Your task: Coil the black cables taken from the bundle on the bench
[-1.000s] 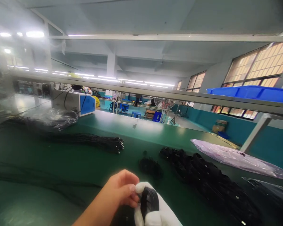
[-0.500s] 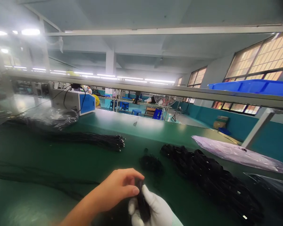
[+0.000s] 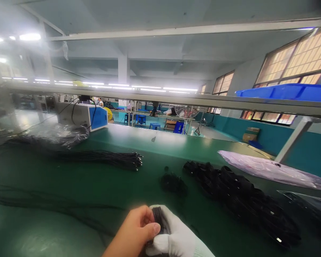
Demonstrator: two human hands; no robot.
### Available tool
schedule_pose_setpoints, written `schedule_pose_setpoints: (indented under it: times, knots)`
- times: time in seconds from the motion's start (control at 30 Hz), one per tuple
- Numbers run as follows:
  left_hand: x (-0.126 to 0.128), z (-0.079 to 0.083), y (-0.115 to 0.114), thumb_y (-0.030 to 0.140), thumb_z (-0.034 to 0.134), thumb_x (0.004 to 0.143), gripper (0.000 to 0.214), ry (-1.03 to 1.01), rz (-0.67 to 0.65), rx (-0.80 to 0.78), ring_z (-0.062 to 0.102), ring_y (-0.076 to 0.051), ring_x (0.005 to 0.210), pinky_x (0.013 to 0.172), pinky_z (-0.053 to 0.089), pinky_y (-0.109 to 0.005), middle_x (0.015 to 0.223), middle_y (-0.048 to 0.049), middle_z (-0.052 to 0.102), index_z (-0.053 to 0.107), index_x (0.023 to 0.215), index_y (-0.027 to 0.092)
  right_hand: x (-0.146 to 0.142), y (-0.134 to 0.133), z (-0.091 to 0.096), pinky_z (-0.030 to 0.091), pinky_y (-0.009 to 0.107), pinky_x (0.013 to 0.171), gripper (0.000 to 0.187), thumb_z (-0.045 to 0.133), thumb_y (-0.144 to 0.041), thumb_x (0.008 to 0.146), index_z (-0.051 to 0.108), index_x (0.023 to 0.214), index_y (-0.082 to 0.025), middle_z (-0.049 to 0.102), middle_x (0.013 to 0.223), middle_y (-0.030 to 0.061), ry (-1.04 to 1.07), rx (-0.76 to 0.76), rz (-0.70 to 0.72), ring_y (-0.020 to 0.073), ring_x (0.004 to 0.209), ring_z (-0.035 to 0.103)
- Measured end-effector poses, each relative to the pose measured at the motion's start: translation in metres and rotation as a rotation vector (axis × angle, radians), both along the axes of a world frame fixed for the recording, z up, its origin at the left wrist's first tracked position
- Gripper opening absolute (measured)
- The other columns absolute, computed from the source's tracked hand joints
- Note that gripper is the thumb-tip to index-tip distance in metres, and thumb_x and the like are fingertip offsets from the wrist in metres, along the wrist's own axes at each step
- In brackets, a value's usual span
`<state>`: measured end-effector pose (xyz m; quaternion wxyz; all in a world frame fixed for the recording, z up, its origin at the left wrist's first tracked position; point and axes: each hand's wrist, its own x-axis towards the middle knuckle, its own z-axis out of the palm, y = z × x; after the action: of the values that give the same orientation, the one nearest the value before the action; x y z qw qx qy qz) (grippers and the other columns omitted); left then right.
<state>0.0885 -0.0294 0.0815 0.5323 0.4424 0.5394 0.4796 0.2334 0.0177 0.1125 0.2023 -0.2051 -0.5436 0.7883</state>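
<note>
At bottom centre, the bare left hand [image 3: 135, 233] and white-gloved right hand [image 3: 173, 237] both clamp the small black coiled cable bundle [image 3: 158, 220]; the loops want pinching tight and even.

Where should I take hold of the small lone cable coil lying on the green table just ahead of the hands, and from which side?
Take the lone coil from straight above, pinching across its bundled ring. It lies flat, apart from the long row of coils on its right, with bare green table on its left, so fingers probably fit best coming down on that open left side.
</note>
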Motion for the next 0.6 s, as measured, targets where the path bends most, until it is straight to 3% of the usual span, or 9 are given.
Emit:
schedule_pose_setpoints:
  times: [0.1, 0.2, 0.3, 0.4, 0.43, 0.5, 0.6]
  knots:
    - [0.000, -0.006, -0.001, 0.037, 0.060, 0.068, 0.023, -0.088, -0.062, 0.033, 0.044, -0.009, 0.051, 0.048, 0.035, -0.021, 0.058, 0.0045, 0.050, 0.049, 0.074, 0.017, -0.002, -0.001, -0.007, 0.044, 0.029, 0.076, 0.041, 0.075, -0.023, 0.066, 0.056, 0.101, -0.013, 0.057, 0.086, 0.0022, 0.164, -0.113, 0.090, 0.0134, 0.078, 0.055]
    - [-0.003, -0.002, -0.002, 0.035, 0.058, 0.072, 0.022, -0.067, -0.069, 0.079, 0.047, -0.010, 0.055, 0.055, 0.038, -0.023, 0.061, 0.0025, 0.054, 0.051, 0.075, 0.015, -0.002, 0.002, -0.018, 0.043, 0.025, 0.067, 0.045, 0.079, -0.019, 0.062, 0.057, 0.101, -0.012, 0.055, 0.082, 0.0010, 0.135, -0.130, 0.063, 0.0113, 0.072, 0.052]
    - [-0.007, 0.007, -0.005, 0.035, 0.052, 0.076, 0.020, -0.020, -0.125, 0.045, 0.051, -0.012, 0.055, 0.056, 0.040, -0.024, 0.061, 0.0013, 0.055, 0.050, 0.072, 0.016, 0.000, 0.003, -0.020, 0.046, 0.030, 0.071, 0.047, 0.077, -0.019, 0.064, 0.056, 0.105, -0.011, 0.057, 0.084, 0.0033, 0.108, -0.139, 0.093, 0.0143, 0.077, 0.054]
    - [-0.008, 0.016, -0.009, 0.029, 0.045, 0.080, 0.016, 0.307, -0.012, 0.043, 0.057, -0.017, 0.060, 0.057, 0.042, -0.026, 0.067, -0.0021, 0.060, 0.053, 0.074, 0.018, 0.002, 0.002, -0.016, 0.046, 0.032, 0.076, 0.043, 0.074, -0.020, 0.067, 0.057, 0.106, -0.014, 0.057, 0.098, 0.0063, 0.158, -0.202, 0.141, 0.0169, 0.086, 0.057]
    - [-0.008, 0.017, -0.011, 0.023, 0.045, 0.078, 0.013, 0.467, 0.072, 0.097, 0.059, -0.018, 0.066, 0.060, 0.043, -0.027, 0.075, -0.0031, 0.062, 0.057, 0.079, 0.019, 0.001, 0.002, -0.016, 0.047, 0.033, 0.077, 0.044, 0.074, -0.020, 0.066, 0.057, 0.106, -0.016, 0.057, 0.101, 0.0062, 0.162, -0.206, 0.125, 0.0175, 0.088, 0.058]
    - [-0.006, 0.016, -0.012, 0.010, 0.045, 0.072, 0.028, 0.714, 0.189, 0.275, 0.059, -0.019, 0.077, 0.068, 0.043, -0.027, 0.089, -0.0035, 0.062, 0.061, 0.092, 0.022, -0.003, 0.003, -0.020, 0.047, 0.034, 0.078, 0.048, 0.074, -0.015, 0.060, 0.058, 0.106, -0.018, 0.057, 0.101, 0.0046, 0.137, -0.154, 0.075, 0.0184, 0.089, 0.059]
    - [-0.005, 0.006, -0.011, 0.005, 0.042, 0.072, 0.035, 0.795, 0.211, 0.498, 0.058, -0.018, 0.076, 0.068, 0.043, -0.026, 0.086, -0.0038, 0.060, 0.065, 0.093, 0.022, -0.008, 0.008, -0.027, 0.047, 0.037, 0.084, 0.046, 0.071, -0.007, 0.053, 0.060, 0.097, -0.017, 0.060, 0.089, 0.0020, 0.138, -0.051, 0.045, 0.0201, 0.090, 0.060]
